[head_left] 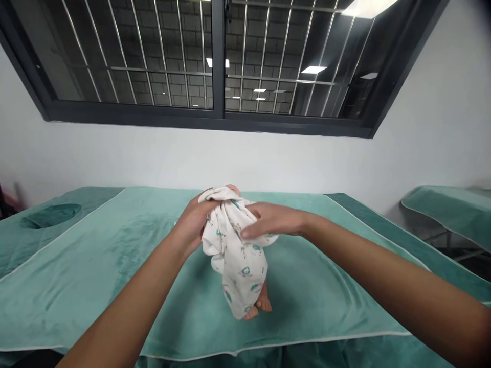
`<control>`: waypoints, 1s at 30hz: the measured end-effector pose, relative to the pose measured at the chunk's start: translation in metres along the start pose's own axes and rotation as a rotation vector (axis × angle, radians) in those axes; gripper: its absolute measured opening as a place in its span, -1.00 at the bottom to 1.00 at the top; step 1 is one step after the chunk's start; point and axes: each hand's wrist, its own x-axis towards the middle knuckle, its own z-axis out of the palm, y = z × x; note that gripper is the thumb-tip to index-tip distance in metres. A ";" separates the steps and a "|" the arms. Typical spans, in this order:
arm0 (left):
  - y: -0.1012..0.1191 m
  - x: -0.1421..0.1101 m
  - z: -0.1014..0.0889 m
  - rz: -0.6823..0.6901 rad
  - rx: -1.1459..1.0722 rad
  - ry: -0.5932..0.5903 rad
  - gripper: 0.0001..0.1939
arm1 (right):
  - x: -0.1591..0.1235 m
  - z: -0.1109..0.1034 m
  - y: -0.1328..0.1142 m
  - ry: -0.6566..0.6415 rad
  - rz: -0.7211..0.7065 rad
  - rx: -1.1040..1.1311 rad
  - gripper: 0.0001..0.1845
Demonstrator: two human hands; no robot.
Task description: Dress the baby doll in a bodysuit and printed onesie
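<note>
A baby doll [264, 300] is held upright in the middle of the bed, its bare feet at the bottom and a bit of its head at the top. White cloth [245, 271] with small green prints, which looks like baby clothing, drapes over most of its body. My left hand [195, 220] is closed around the cloth's upper left side, its fingertips hidden behind the folds. On the upper right, my right hand [274, 219] pinches the cloth, thumb in front and fingers partly tucked into it. The doll's face and arms are hidden.
A green plush cover [123, 266] with white piping lies over the bed. At the left is an oval face hole [51, 215]. Behind stands a white wall [245, 158] with a dark-framed barred window [220, 117]. Another green-covered bed [452, 209] is at the right.
</note>
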 end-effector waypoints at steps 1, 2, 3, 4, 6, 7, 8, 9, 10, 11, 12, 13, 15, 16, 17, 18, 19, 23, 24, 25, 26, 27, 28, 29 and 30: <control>-0.003 0.001 0.000 -0.017 0.014 0.007 -0.75 | -0.001 0.000 0.002 -0.045 0.029 -0.051 -0.57; -0.005 0.000 -0.001 -0.052 0.031 -0.003 -0.73 | -0.001 0.000 0.004 -0.039 0.040 -0.070 -0.58; -0.007 -0.002 -0.002 -0.098 0.049 -0.027 -0.69 | -0.001 -0.001 0.007 0.009 0.035 -0.054 -0.59; -0.008 -0.006 -0.003 -0.147 0.074 -0.070 -0.64 | -0.002 -0.002 0.010 0.074 0.020 -0.007 -0.61; -0.009 -0.014 -0.005 -0.247 0.152 -0.205 -0.54 | -0.003 -0.003 0.019 0.188 -0.013 0.138 -0.61; -0.010 -0.017 -0.006 -0.291 0.191 -0.277 -0.50 | -0.003 -0.002 0.024 0.221 -0.027 0.216 -0.59; -0.011 -0.020 -0.007 -0.320 0.209 -0.324 -0.48 | -0.004 0.000 0.029 0.244 -0.041 0.295 -0.57; -0.013 -0.022 -0.007 -0.329 0.194 -0.334 -0.48 | -0.006 0.004 0.034 0.262 -0.056 0.369 -0.55; -0.016 -0.023 -0.007 -0.317 0.141 -0.307 -0.50 | -0.007 0.010 0.039 0.270 -0.065 0.426 -0.52; -0.020 -0.022 -0.005 -0.286 0.063 -0.248 -0.53 | -0.009 0.015 0.044 0.256 -0.061 0.453 -0.51; -0.026 -0.021 -0.004 -0.248 -0.022 -0.173 -0.56 | -0.011 0.021 0.048 0.212 -0.037 0.446 -0.51; -0.032 -0.020 -0.002 -0.217 -0.101 -0.105 -0.57 | -0.014 0.025 0.051 0.143 0.001 0.413 -0.52; -0.045 -0.019 0.001 -0.225 -0.214 -0.040 -0.55 | -0.019 0.031 0.057 0.016 0.076 0.337 -0.54; -0.051 -0.020 0.001 -0.256 -0.243 -0.036 -0.54 | -0.021 0.032 0.060 0.001 0.084 0.332 -0.54; -0.057 -0.022 0.001 -0.295 -0.257 -0.050 -0.52 | -0.023 0.031 0.063 0.034 0.063 0.363 -0.54; -0.061 -0.025 -0.001 -0.336 -0.252 -0.084 -0.49 | -0.026 0.031 0.067 0.103 0.023 0.425 -0.53; -0.065 -0.028 -0.003 -0.376 -0.226 -0.135 -0.47 | -0.028 0.030 0.070 0.188 -0.025 0.500 -0.52; -0.069 -0.044 -0.008 -0.534 -0.029 -0.385 -0.36 | -0.041 0.042 0.088 0.369 -0.071 0.738 -0.48; -0.070 -0.047 -0.008 -0.554 0.002 -0.392 -0.38 | -0.046 0.048 0.094 0.377 -0.042 0.763 -0.48; -0.071 -0.051 -0.006 -0.560 0.018 -0.366 -0.41 | -0.052 0.055 0.101 0.378 -0.004 0.772 -0.49; -0.072 -0.054 -0.004 -0.559 0.027 -0.318 -0.45 | -0.059 0.064 0.110 0.379 0.038 0.764 -0.50; -0.075 -0.057 -0.001 -0.555 0.047 -0.263 -0.49 | -0.066 0.072 0.120 0.382 0.078 0.740 -0.51; -0.079 -0.059 0.002 -0.549 0.097 -0.213 -0.54 | -0.072 0.080 0.131 0.396 0.111 0.702 -0.53; -0.083 -0.062 0.006 -0.538 0.184 -0.180 -0.59 | -0.078 0.088 0.143 0.432 0.135 0.645 -0.54; -0.087 -0.063 0.010 -0.518 0.299 -0.174 -0.65 | -0.083 0.096 0.155 0.490 0.150 0.577 -0.55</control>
